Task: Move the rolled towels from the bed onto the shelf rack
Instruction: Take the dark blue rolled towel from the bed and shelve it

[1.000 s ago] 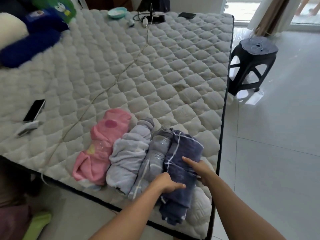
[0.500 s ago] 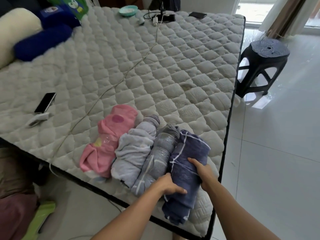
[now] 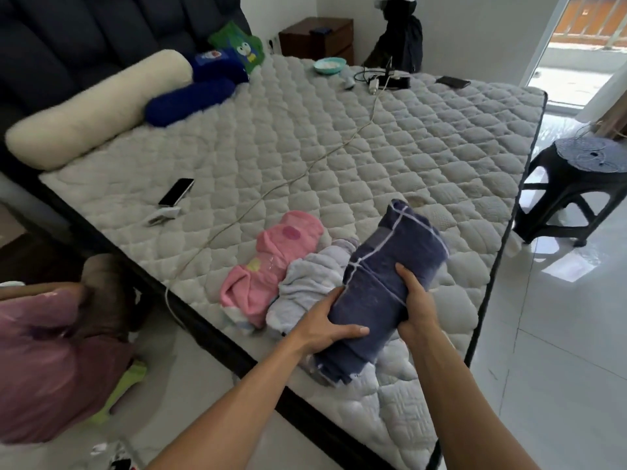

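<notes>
Near the front corner of the bed (image 3: 339, 157), both hands were clamped on the rolled navy towel (image 3: 383, 286). The left hand (image 3: 325, 325) gripped its left side, thumb lying across the top of the roll, while the right hand (image 3: 415, 308) gripped the right side with its thumb pointing up along the fabric. The navy towel, crossed by thin white stripes, was tilted, its far end raised above the quilted mattress and its near end low by the mattress edge. Just beside it on the left lay a pale lavender rolled towel (image 3: 308, 283), and touching that, farther left, a pink rolled towel (image 3: 271, 262) with a darker pink spot. Whether the navy roll touched the lavender one could not be told. A thin white cable (image 3: 285, 188) ran across the mattress from the far side toward the near edge. A dark phone (image 3: 176, 191) lay well to the left of the towels, with a small white object (image 3: 163, 217) just below it. At the head of the bed sat a cream bolster (image 3: 98, 106), a blue pillow (image 3: 190, 101) and a green plush toy (image 3: 241, 45). A teal bowl (image 3: 329, 65) rested near the far edge. On the tiled floor (image 3: 559, 334) to the right stood a black plastic stool (image 3: 576, 184).
</notes>
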`<state>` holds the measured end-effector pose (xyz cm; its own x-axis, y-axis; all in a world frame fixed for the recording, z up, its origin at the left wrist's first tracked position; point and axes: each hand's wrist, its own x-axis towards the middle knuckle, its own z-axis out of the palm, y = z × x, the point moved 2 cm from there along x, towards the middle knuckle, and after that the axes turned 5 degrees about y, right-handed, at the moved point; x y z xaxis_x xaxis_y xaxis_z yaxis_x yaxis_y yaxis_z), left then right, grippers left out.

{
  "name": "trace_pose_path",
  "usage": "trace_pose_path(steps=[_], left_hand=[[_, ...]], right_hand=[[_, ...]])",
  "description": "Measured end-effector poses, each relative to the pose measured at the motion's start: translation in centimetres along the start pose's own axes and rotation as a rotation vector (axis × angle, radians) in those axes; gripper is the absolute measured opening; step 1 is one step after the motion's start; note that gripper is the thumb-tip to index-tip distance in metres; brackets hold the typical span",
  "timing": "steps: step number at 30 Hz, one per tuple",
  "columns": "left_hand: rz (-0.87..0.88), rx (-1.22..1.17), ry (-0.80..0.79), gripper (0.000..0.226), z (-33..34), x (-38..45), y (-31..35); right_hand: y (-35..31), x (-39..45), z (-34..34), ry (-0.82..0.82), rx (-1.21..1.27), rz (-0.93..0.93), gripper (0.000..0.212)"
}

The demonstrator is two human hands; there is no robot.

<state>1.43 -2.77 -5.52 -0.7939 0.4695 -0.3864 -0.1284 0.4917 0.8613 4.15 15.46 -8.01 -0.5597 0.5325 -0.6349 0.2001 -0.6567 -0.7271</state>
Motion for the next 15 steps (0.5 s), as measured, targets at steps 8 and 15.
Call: trace_pose_path(steps=[8, 15], left_hand=[[-0.001, -0.149, 0.443, 0.087, -12.7, -12.3, -3.6], [0.008, -0.282, 0.905, 0.081, -21.5, -33.2, -11.3]], right_hand=[[4.8, -11.1, 14.3, -0.420, -0.144, 0.010, 0.064], [15.7, -30.8, 23.5, -0.903, -0.307, -0.147, 0.067]])
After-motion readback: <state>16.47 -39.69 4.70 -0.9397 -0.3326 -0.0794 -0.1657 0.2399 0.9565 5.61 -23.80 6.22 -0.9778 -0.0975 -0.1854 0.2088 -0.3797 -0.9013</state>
